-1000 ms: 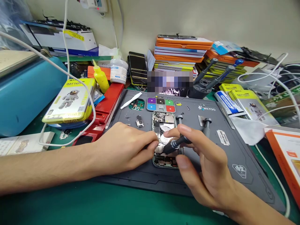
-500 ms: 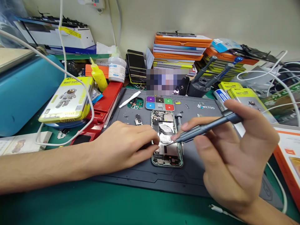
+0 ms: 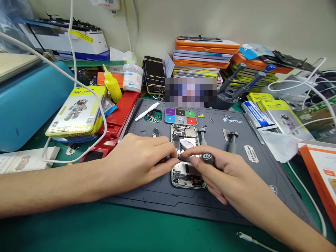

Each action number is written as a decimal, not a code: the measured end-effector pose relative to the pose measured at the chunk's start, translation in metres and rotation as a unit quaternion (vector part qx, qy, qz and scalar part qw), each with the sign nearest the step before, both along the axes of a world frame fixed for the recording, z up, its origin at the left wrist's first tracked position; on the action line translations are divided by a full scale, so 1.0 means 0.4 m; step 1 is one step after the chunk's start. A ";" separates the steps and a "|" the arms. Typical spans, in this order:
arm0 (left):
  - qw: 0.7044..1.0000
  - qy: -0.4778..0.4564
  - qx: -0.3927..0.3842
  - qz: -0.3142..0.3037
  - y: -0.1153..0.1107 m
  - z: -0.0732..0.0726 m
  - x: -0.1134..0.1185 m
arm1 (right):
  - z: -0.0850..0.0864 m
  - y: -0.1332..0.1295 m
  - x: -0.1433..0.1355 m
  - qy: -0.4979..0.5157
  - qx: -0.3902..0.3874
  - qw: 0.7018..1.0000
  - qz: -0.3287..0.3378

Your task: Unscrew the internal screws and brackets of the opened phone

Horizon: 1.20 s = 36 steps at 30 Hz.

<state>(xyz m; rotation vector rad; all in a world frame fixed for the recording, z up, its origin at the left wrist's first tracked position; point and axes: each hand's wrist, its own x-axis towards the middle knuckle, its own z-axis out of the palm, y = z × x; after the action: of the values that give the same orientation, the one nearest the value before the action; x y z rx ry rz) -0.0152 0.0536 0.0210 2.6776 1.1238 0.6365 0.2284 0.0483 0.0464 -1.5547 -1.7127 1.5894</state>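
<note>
An opened phone (image 3: 193, 170) lies on the dark grey work mat (image 3: 157, 201), its inner parts showing. Over the phone's left edge, my left hand (image 3: 141, 161) has thumb and fingers pinched together; what is between the tips is hidden. My right hand (image 3: 225, 171) reaches in from the right, index finger and thumb bent over the middle of the phone near the round metallic coil (image 3: 187, 145). Tucked in that hand is a grey screwdriver (image 3: 208, 158), only its round cap end clearly showing. The fingertips of both hands nearly meet.
Behind the phone sits a tray with coloured squares (image 3: 180, 116). Two more screwdrivers, one (image 3: 232, 141) at right, lie on the mat. A white spudger (image 3: 147, 112), a red tool (image 3: 115, 122), battery boxes (image 3: 76, 112) and a white cable (image 3: 246, 238) surround the work area.
My right hand has come down and left onto the phone, the screwdriver turning from pointing at the phone to lying tucked in the hand. My left hand stays nearly in place.
</note>
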 end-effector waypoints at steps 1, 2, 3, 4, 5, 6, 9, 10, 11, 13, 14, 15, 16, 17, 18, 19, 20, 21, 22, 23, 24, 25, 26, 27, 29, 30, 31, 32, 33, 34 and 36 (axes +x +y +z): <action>1.000 0.006 0.009 -0.002 0.001 -0.001 -0.001 | 0.002 0.003 -0.002 0.002 -0.036 0.999 -0.002; 1.000 0.012 0.015 -0.003 0.002 -0.001 -0.002 | 0.004 0.007 -0.004 0.004 -0.064 0.998 -0.005; 1.000 0.015 0.016 -0.007 0.003 -0.002 -0.004 | 0.006 0.009 -0.005 0.006 -0.082 0.997 -0.009; 1.000 0.015 0.013 -0.014 0.003 -0.002 -0.006 | 0.007 0.012 -0.006 0.007 -0.093 0.996 -0.012; 1.000 0.011 0.007 -0.022 0.004 -0.003 -0.008 | 0.007 0.013 -0.006 0.006 -0.101 0.995 -0.013; 1.000 0.004 0.001 -0.030 0.004 -0.003 -0.010 | 0.006 0.014 -0.006 0.005 -0.106 0.994 -0.012; 0.999 -0.009 -0.008 -0.045 0.005 -0.002 -0.013 | 0.003 0.014 -0.005 0.006 -0.112 0.994 -0.007; 0.999 -0.010 -0.007 -0.044 0.005 -0.001 -0.013 | 0.003 0.014 -0.004 0.009 -0.109 0.994 -0.005; 0.999 -0.010 -0.006 -0.043 0.006 0.000 -0.013 | 0.004 0.014 -0.004 0.011 -0.106 0.994 -0.003; 0.999 -0.007 -0.009 -0.047 0.006 0.003 -0.011 | 0.006 0.015 -0.002 0.010 -0.102 0.995 0.001; 0.999 -0.006 -0.010 -0.050 0.006 0.004 -0.011 | 0.008 0.015 -0.002 0.008 -0.104 0.995 0.003; 0.998 -0.006 -0.011 -0.055 0.006 0.005 -0.010 | 0.009 0.016 -0.001 0.006 -0.107 0.994 0.003; 0.998 -0.006 -0.014 -0.060 0.005 0.005 -0.009 | 0.010 0.017 0.000 0.004 -0.111 0.994 0.004; 0.998 -0.006 -0.016 -0.062 0.005 0.006 -0.009 | 0.010 0.018 0.002 0.003 -0.114 0.993 0.004; 0.998 -0.008 -0.017 -0.063 0.004 0.005 -0.009 | 0.009 0.019 0.003 0.002 -0.117 0.993 0.004; 0.998 -0.008 -0.018 -0.062 0.004 0.005 -0.009 | 0.009 0.020 0.004 0.002 -0.119 0.993 0.004; 0.998 -0.007 -0.019 -0.061 0.004 0.004 -0.008 | 0.008 0.021 0.006 0.002 -0.120 0.993 0.004; 0.998 -0.006 -0.020 -0.059 0.004 0.002 -0.008 | 0.007 0.021 0.007 0.002 -0.121 0.993 0.005; 0.998 -0.007 -0.019 -0.058 0.005 0.001 -0.008 | 0.007 0.021 0.008 0.001 -0.121 0.993 0.005; 0.998 -0.007 -0.018 -0.057 0.005 0.000 -0.008 | 0.006 0.021 0.009 0.002 -0.123 0.992 0.006; 0.998 -0.007 -0.017 -0.056 0.006 -0.001 -0.008 | 0.006 0.021 0.009 0.002 -0.123 0.992 0.007; 0.998 -0.008 -0.017 -0.055 0.006 -0.002 -0.008 | 0.006 0.021 0.009 0.003 -0.124 0.992 0.007; 0.998 -0.008 -0.017 -0.054 0.006 -0.002 -0.008 | 0.006 0.021 0.009 0.005 -0.125 0.992 0.008; 0.998 -0.007 -0.019 -0.053 0.006 -0.003 -0.008 | 0.005 0.021 0.009 0.006 -0.124 0.992 0.007; 0.998 -0.005 -0.024 -0.054 0.006 -0.002 -0.008 | 0.005 0.020 0.009 0.007 -0.122 0.992 0.005; 0.998 -0.003 -0.026 -0.054 0.007 -0.002 -0.009 | 0.005 0.020 0.008 0.008 -0.122 0.992 0.004; 0.998 -0.002 -0.028 -0.054 0.007 -0.001 -0.009 | 0.005 0.019 0.008 0.008 -0.123 0.992 0.005; 0.998 -0.001 -0.028 -0.053 0.007 0.000 -0.009 | 0.006 0.019 0.007 0.007 -0.124 0.992 0.005; 0.998 -0.001 -0.028 -0.052 0.007 0.000 -0.009 | 0.006 0.019 0.007 0.007 -0.124 0.992 0.006; 0.998 0.000 -0.030 -0.051 0.007 0.001 -0.009 | 0.007 0.020 0.007 0.006 -0.124 0.992 0.008; 0.998 0.002 -0.033 -0.052 0.006 0.001 -0.008 | 0.007 0.020 0.006 0.005 -0.122 0.992 0.010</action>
<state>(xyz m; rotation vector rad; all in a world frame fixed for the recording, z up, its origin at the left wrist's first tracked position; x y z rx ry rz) -0.0186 0.0560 0.0215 2.6615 0.9821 0.5662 0.2310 0.0565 0.0492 -1.6404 -1.5827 1.8717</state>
